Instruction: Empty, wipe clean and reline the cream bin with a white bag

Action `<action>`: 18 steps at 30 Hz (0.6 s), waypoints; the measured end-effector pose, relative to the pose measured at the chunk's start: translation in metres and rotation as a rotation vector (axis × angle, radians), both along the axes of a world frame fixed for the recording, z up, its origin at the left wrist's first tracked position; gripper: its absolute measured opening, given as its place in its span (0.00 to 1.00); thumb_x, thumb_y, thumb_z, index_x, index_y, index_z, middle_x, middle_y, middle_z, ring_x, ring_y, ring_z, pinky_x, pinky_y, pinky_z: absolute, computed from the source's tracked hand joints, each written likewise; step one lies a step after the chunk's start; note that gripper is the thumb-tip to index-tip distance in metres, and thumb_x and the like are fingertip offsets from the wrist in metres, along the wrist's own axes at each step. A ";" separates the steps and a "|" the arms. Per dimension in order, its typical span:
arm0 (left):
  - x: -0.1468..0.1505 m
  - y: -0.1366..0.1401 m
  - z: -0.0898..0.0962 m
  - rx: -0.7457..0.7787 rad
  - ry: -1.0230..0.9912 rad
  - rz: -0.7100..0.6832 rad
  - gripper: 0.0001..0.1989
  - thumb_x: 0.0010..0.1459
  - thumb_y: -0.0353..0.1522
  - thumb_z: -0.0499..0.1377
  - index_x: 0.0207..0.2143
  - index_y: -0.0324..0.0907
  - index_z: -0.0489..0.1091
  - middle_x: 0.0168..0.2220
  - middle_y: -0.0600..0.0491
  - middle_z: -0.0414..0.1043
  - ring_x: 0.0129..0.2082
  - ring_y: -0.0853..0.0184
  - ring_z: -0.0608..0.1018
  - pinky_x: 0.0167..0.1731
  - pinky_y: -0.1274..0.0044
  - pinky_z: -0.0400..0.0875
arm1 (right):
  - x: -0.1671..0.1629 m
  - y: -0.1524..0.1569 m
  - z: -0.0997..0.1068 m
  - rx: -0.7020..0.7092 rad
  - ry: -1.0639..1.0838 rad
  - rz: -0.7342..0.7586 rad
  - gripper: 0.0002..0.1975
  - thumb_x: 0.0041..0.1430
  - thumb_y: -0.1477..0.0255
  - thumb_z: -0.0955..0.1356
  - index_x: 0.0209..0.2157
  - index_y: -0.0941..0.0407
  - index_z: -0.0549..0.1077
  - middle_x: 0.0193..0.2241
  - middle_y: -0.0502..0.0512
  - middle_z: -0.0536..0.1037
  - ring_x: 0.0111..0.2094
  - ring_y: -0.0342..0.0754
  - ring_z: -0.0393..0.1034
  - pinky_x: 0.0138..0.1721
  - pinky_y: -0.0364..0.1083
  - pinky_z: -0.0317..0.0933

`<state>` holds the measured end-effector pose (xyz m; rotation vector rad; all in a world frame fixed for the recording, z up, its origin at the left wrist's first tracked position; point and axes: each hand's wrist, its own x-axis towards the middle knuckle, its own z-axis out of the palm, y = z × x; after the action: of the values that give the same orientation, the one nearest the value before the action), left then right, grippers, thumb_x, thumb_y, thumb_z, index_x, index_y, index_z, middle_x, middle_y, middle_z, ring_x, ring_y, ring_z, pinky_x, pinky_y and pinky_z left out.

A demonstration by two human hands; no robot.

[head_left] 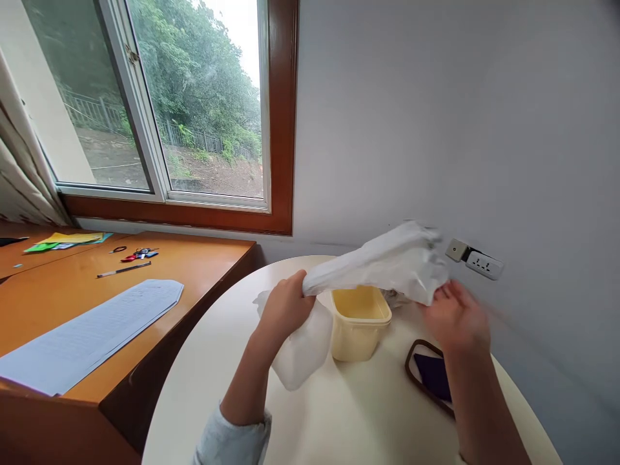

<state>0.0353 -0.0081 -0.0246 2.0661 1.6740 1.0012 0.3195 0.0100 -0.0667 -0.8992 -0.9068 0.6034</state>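
Observation:
A white plastic bag (378,265) is stretched in the air between my two hands, above the round table. My left hand (288,303) is closed round its narrow, gathered part, and a loose translucent piece (305,349) hangs below that fist. At the bag's wider, crumpled end, my right hand (460,316) holds the edge with its fingertips; this hand is slightly blurred. Under the bag stands a pale yellow plastic bin (358,336), upright and partly covered from view. Behind the bin lies something greyish and crumpled (397,298), mostly hidden.
On the round cream table (339,420), a brown-rimmed tray (416,381) with a dark cloth (433,374) lies beside my right forearm. A wooden desk (194,258) at the left carries papers (106,329), a pen (123,270) and keys (140,255). A wall with a power strip (484,265) borders the right.

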 end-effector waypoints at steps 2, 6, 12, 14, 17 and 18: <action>-0.004 0.003 -0.002 -0.057 -0.024 0.018 0.06 0.46 0.26 0.51 0.21 0.44 0.55 0.22 0.54 0.63 0.22 0.67 0.64 0.21 0.77 0.49 | 0.010 -0.003 0.001 -0.006 0.119 -0.086 0.12 0.52 0.64 0.59 0.33 0.52 0.69 0.28 0.54 0.68 0.30 0.47 0.67 0.32 0.51 0.63; -0.005 0.004 -0.003 -0.086 -0.058 0.016 0.07 0.46 0.26 0.50 0.21 0.44 0.54 0.23 0.54 0.63 0.23 0.66 0.64 0.21 0.77 0.50 | 0.010 -0.025 0.014 0.119 0.233 0.036 0.07 0.51 0.67 0.60 0.28 0.52 0.67 0.19 0.46 0.60 0.19 0.41 0.58 0.23 0.45 0.59; 0.008 -0.005 0.003 -0.021 -0.130 -0.031 0.07 0.47 0.27 0.49 0.22 0.44 0.51 0.21 0.58 0.61 0.22 0.69 0.62 0.20 0.79 0.51 | -0.043 -0.057 0.029 -0.418 -0.487 1.265 0.21 0.58 0.59 0.59 0.41 0.60 0.72 0.24 0.56 0.76 0.17 0.43 0.68 0.19 0.42 0.59; 0.014 -0.011 0.005 0.005 -0.207 -0.116 0.06 0.47 0.27 0.50 0.22 0.44 0.52 0.21 0.58 0.60 0.22 0.70 0.62 0.20 0.80 0.52 | -0.062 -0.057 0.027 -0.461 -0.541 1.397 0.28 0.56 0.52 0.59 0.47 0.59 0.68 0.27 0.56 0.76 0.19 0.43 0.69 0.19 0.41 0.60; 0.019 -0.020 0.010 0.009 -0.246 -0.253 0.05 0.47 0.28 0.51 0.23 0.43 0.54 0.22 0.59 0.61 0.22 0.71 0.62 0.20 0.81 0.54 | -0.074 -0.050 0.022 -0.460 -0.498 1.323 0.32 0.51 0.47 0.60 0.45 0.59 0.65 0.24 0.52 0.73 0.15 0.41 0.66 0.15 0.39 0.54; 0.020 -0.023 0.011 0.006 -0.231 -0.283 0.05 0.47 0.28 0.51 0.24 0.43 0.55 0.22 0.59 0.62 0.22 0.71 0.63 0.20 0.81 0.54 | -0.073 -0.048 0.021 -0.461 -0.488 1.247 0.30 0.50 0.47 0.60 0.41 0.59 0.67 0.21 0.50 0.71 0.14 0.40 0.62 0.14 0.38 0.50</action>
<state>0.0551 -0.0313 -0.0132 2.0290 1.2283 1.0985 0.2464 -0.0384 -0.0454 -0.8177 -1.8216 1.7587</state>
